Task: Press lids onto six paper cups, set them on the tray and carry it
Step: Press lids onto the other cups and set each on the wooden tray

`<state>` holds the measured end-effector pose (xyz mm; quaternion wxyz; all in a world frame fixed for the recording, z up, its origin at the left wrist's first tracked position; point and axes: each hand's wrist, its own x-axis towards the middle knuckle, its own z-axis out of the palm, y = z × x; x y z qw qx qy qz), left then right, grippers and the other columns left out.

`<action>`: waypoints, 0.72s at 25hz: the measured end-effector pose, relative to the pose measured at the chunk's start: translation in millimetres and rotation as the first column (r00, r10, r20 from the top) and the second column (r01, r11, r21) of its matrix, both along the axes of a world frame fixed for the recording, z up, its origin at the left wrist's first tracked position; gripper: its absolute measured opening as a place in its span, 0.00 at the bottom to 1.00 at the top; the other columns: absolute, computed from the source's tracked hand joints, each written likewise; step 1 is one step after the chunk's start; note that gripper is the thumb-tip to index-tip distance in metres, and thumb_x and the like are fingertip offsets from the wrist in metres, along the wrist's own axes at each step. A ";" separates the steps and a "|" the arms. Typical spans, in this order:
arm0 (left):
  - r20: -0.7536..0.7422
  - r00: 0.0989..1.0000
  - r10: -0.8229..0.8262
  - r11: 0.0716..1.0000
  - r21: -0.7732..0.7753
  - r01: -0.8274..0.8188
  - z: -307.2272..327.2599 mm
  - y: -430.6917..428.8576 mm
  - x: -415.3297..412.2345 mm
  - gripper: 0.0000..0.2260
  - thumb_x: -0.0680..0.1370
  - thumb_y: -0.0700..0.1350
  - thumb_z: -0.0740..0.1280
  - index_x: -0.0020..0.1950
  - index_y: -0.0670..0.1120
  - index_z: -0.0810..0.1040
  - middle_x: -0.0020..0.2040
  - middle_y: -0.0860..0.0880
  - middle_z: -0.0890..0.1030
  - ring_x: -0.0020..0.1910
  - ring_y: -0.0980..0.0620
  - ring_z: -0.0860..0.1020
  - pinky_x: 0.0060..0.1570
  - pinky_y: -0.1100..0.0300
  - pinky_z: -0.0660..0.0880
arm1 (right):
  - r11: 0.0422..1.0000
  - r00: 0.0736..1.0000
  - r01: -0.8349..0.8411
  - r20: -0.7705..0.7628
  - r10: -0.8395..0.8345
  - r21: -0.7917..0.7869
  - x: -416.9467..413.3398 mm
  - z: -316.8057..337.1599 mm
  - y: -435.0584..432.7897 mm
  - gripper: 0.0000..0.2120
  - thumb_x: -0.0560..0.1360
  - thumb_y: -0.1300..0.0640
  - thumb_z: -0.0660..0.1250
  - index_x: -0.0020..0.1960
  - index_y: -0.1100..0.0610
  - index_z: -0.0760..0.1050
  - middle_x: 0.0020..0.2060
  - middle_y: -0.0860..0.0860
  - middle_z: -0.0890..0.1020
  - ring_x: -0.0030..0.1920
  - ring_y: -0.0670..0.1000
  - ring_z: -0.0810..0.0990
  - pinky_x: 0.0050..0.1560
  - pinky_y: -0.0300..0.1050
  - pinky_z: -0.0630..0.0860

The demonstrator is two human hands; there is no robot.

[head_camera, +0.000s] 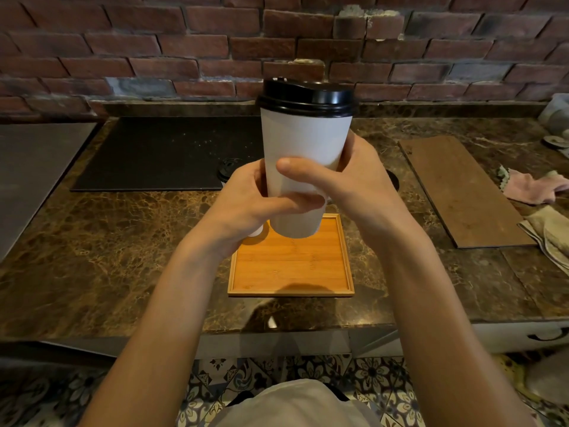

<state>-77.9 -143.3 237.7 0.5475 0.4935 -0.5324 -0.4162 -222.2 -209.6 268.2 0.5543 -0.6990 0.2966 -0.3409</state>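
Head cam, single view.

Paper cup (304,143): white, upright, black lid (308,97) seated on rim as far as visible. Cup is held up in air at frame ctr, base over the 12 o'clock edge of tray (292,266), not resting on it.

L hand (246,201): fingers wrapped round cup's lower body from the 9 o'clock side, thumb lying across the front low down. Clamped on cup.

R hand (366,180): wrapped from the 3 o'clock side, thumb across the front just above L thumb. Also clamped on cup. Both grips sit on the lower half; neither touches the lid.

Tray: square, bamboo-coloured, low rim, flat on brown marble countertop (107,241), near its front edge.

Second lid (228,168), black, partly visible at 10 o'clock of tray, behind L hand, by the corner of black mat (154,152). Dark round edge (393,180) at 2 o'clock behind R wrist: can't ID. Small white bit (256,232) under L hand at tray's far-left corner: can't ID.

Wooden board (462,192) at 3 o'clock of tray, well apart. Pink cloth (535,188) and beige cloth (551,232) beyond it, far R. Metal sheet (30,167) at 9 o'clock. Brick wall (154,41) at 12 o'clock behind counter. Patterned floor tiles (369,374) at 6 o'clock.
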 end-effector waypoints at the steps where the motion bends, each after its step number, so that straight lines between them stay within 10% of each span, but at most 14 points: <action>1: 0.007 1.000 0.027 1.000 0.002 -0.027 -0.6 -0.5 -1.3 0.18 0.66 0.43 0.76 0.53 0.50 0.78 0.45 0.57 0.84 0.48 0.58 0.82 0.41 0.70 0.75 | 1.000 1.000 0.026 -0.006 -0.026 -0.009 0.5 -0.6 0.5 0.29 0.67 0.51 0.77 0.65 0.53 0.71 0.54 0.48 0.80 0.52 0.45 0.81 0.47 0.40 0.81; 9: 0.004 0.991 0.136 0.990 0.033 -0.136 -5.3 -3.1 -6.8 0.18 0.64 0.45 0.77 0.51 0.52 0.77 0.43 0.57 0.84 0.46 0.58 0.82 0.41 0.69 0.76 | 0.973 0.973 0.203 -0.093 -0.213 -0.108 8.0 -6.1 5.3 0.36 0.65 0.43 0.78 0.68 0.52 0.68 0.57 0.47 0.78 0.57 0.48 0.79 0.55 0.54 0.80; 18: 0.026 1.000 -0.004 1.000 -0.028 0.005 8.0 0.9 -4.9 0.17 0.67 0.43 0.75 0.53 0.53 0.77 0.46 0.60 0.83 0.48 0.61 0.81 0.40 0.71 0.75 | 0.994 0.995 0.100 0.027 -0.099 -0.030 -2.0 4.7 2.7 0.32 0.63 0.47 0.77 0.64 0.53 0.73 0.52 0.46 0.81 0.51 0.43 0.82 0.46 0.39 0.81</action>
